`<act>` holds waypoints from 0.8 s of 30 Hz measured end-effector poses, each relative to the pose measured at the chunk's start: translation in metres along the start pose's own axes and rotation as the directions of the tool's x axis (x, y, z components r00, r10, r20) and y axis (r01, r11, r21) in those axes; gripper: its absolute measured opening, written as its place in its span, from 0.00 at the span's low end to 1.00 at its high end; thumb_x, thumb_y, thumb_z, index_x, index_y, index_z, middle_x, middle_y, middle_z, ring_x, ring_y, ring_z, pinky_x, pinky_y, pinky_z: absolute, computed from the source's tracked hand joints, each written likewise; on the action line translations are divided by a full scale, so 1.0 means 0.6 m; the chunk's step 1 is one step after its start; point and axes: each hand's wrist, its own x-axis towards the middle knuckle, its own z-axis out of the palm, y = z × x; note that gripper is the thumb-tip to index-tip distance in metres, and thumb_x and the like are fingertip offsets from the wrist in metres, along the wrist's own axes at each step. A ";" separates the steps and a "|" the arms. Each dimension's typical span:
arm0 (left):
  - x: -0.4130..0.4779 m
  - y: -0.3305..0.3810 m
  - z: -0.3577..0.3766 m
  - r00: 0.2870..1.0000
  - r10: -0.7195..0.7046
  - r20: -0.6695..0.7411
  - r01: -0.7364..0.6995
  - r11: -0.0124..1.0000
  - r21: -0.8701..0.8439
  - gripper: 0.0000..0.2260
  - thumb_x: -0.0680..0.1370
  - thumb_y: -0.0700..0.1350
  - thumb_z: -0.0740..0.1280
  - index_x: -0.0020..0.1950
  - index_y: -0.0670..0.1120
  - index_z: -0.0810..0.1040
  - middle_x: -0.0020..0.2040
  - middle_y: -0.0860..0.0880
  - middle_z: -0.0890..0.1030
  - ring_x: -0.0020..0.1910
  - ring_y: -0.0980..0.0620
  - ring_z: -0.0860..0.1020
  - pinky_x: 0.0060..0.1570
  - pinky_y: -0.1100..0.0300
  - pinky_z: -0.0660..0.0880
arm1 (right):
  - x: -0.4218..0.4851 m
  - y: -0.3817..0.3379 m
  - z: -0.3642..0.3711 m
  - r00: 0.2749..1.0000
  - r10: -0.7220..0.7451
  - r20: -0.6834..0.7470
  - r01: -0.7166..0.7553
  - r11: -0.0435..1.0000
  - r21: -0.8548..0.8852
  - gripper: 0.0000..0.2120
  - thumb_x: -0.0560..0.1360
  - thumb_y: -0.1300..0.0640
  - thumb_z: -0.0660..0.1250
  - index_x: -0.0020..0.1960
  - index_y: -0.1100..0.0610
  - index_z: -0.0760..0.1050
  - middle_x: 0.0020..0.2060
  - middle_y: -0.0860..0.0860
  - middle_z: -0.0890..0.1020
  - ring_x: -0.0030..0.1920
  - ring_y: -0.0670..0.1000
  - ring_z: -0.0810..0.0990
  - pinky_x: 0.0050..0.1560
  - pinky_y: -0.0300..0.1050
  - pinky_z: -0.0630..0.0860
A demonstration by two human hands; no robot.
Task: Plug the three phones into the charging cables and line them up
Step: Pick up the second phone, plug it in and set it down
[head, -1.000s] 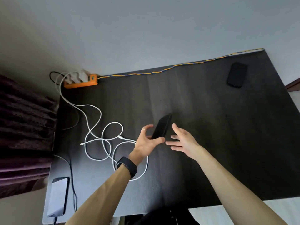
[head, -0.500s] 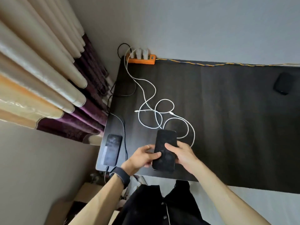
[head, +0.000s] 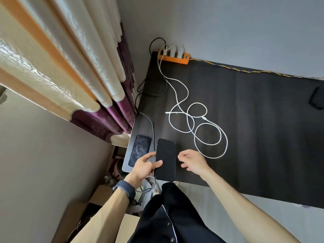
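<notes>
Head view, the only one I've got: my left hand (head: 146, 166) is pinched on the edge of the second phone (head: 166, 159), thumb across its face, setting it flat at the near-left corner of the counter (head: 263, 137). It goes just beside the first phone (head: 139, 150), long sides parallel, so the row starts from that corner. The first phone lies nearest the curtain (head: 61, 67), with a dark cable (head: 152, 130) running up between the two; I can't tell whether that one is plugged in.

My right hand (head: 192, 161) is off the phone, fingers loosely spread and holding nothing, near the closest loop of the white cables (head: 201, 130). I judge it's freed to fetch a connector. Two bare white ends lie loose in the tangle, which trails back to the orange power strip (head: 174, 57) at the far corner.

The third phone (head: 317, 99) sits well apart at the right edge, half out of shot.
</notes>
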 end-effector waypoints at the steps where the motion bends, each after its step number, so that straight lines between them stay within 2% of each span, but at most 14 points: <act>1: 0.001 0.003 -0.005 1.000 -0.002 -0.022 0.001 1.000 -0.031 0.16 0.75 0.35 0.73 0.61 0.46 0.78 0.37 0.45 0.83 0.29 0.51 0.75 0.21 0.68 0.66 | 0.013 -0.006 -0.003 0.999 -0.012 -0.041 0.010 0.998 -0.054 0.11 0.75 0.50 0.69 0.55 0.52 0.81 0.50 0.47 0.86 0.46 0.49 0.86 0.52 0.52 0.81; 2: 0.001 0.006 -0.010 0.999 0.001 -0.032 -0.003 0.998 -0.065 0.16 0.75 0.35 0.72 0.61 0.46 0.78 0.38 0.45 0.83 0.28 0.53 0.76 0.20 0.69 0.67 | 0.029 -0.015 -0.007 0.996 -0.031 -0.086 0.021 0.993 -0.115 0.12 0.75 0.49 0.68 0.56 0.51 0.80 0.52 0.47 0.86 0.49 0.50 0.85 0.57 0.53 0.81; 4: 0.005 0.011 -0.025 0.999 0.003 -0.045 -0.009 0.990 -0.143 0.16 0.76 0.35 0.72 0.62 0.46 0.79 0.41 0.45 0.83 0.26 0.56 0.78 0.20 0.69 0.67 | 0.062 -0.044 -0.017 0.983 -0.089 -0.160 0.053 0.974 -0.219 0.15 0.76 0.49 0.66 0.61 0.52 0.78 0.57 0.47 0.84 0.58 0.51 0.81 0.63 0.49 0.76; 6: 0.008 0.017 -0.039 0.999 -0.006 -0.050 -0.004 0.981 -0.194 0.16 0.76 0.36 0.72 0.62 0.47 0.79 0.40 0.46 0.84 0.26 0.57 0.78 0.20 0.69 0.67 | 0.103 -0.078 -0.025 0.961 -0.171 -0.219 0.100 0.948 -0.301 0.17 0.78 0.51 0.65 0.64 0.55 0.76 0.61 0.50 0.81 0.63 0.54 0.78 0.64 0.47 0.72; 8: 0.010 0.021 -0.052 0.998 -0.003 -0.066 -0.016 0.960 -0.280 0.14 0.76 0.35 0.71 0.60 0.47 0.80 0.37 0.48 0.83 0.25 0.57 0.77 0.22 0.69 0.68 | 0.147 -0.112 -0.027 0.941 -0.247 -0.231 0.138 0.905 -0.402 0.19 0.79 0.52 0.63 0.68 0.56 0.72 0.67 0.54 0.76 0.66 0.57 0.74 0.66 0.50 0.69; 10: 0.014 0.016 -0.067 0.997 -0.004 -0.075 -0.022 0.941 -0.337 0.16 0.75 0.38 0.73 0.61 0.49 0.81 0.40 0.48 0.83 0.28 0.56 0.75 0.29 0.67 0.67 | 0.190 -0.141 -0.027 0.924 -0.334 -0.188 0.176 0.805 -0.566 0.21 0.80 0.53 0.61 0.72 0.58 0.68 0.71 0.55 0.71 0.72 0.59 0.67 0.70 0.53 0.65; 13: 0.019 0.000 -0.092 0.996 -0.011 -0.083 -0.022 0.924 -0.382 0.16 0.74 0.41 0.74 0.61 0.52 0.81 0.43 0.49 0.84 0.32 0.55 0.75 0.37 0.59 0.63 | 0.244 -0.167 -0.023 0.888 -0.453 -0.077 0.226 0.577 -0.785 0.24 0.80 0.52 0.58 0.75 0.58 0.63 0.76 0.54 0.66 0.77 0.57 0.57 0.73 0.56 0.61; 16: 0.016 -0.012 -0.110 0.998 -0.017 -0.064 -0.013 0.894 -0.448 0.22 0.73 0.41 0.75 0.66 0.52 0.79 0.54 0.46 0.85 0.43 0.49 0.79 0.49 0.56 0.71 | 0.277 -0.173 -0.013 0.884 -0.462 -0.070 0.148 0.420 -0.895 0.21 0.80 0.50 0.58 0.71 0.56 0.68 0.71 0.53 0.73 0.74 0.57 0.62 0.70 0.58 0.61; 19: 0.006 -0.013 -0.118 0.998 -0.013 -0.062 -0.018 0.878 -0.478 0.25 0.72 0.43 0.76 0.68 0.52 0.77 0.60 0.42 0.84 0.52 0.44 0.78 0.55 0.52 0.67 | 0.276 -0.166 -0.007 0.875 -0.477 -0.084 0.072 0.298 -0.952 0.14 0.79 0.54 0.59 0.61 0.55 0.75 0.60 0.54 0.80 0.65 0.58 0.69 0.65 0.57 0.62; 21: 0.001 -0.009 -0.120 0.997 -0.016 -0.073 -0.021 0.877 -0.480 0.25 0.71 0.45 0.77 0.67 0.54 0.77 0.60 0.43 0.84 0.53 0.45 0.76 0.53 0.52 0.64 | 0.265 -0.159 -0.006 0.876 -0.478 -0.063 0.115 0.333 -0.936 0.13 0.78 0.59 0.57 0.59 0.55 0.76 0.57 0.55 0.80 0.62 0.60 0.73 0.64 0.56 0.65; 22: -0.001 -0.006 -0.119 0.997 -0.014 -0.077 -0.025 0.877 -0.480 0.24 0.71 0.45 0.76 0.67 0.55 0.78 0.57 0.44 0.84 0.51 0.46 0.75 0.51 0.53 0.65 | 0.254 -0.157 -0.007 0.879 -0.474 -0.062 0.170 0.430 -0.887 0.13 0.78 0.59 0.56 0.58 0.55 0.76 0.56 0.56 0.80 0.60 0.61 0.75 0.63 0.56 0.67; 24: -0.005 0.002 -0.113 0.996 -0.024 -0.088 -0.020 0.879 -0.476 0.22 0.73 0.45 0.75 0.66 0.56 0.79 0.52 0.46 0.83 0.45 0.50 0.74 0.46 0.57 0.66 | 0.218 -0.156 -0.010 0.882 -0.465 -0.078 0.295 0.674 -0.677 0.11 0.80 0.57 0.55 0.56 0.54 0.75 0.53 0.56 0.79 0.58 0.62 0.77 0.60 0.55 0.72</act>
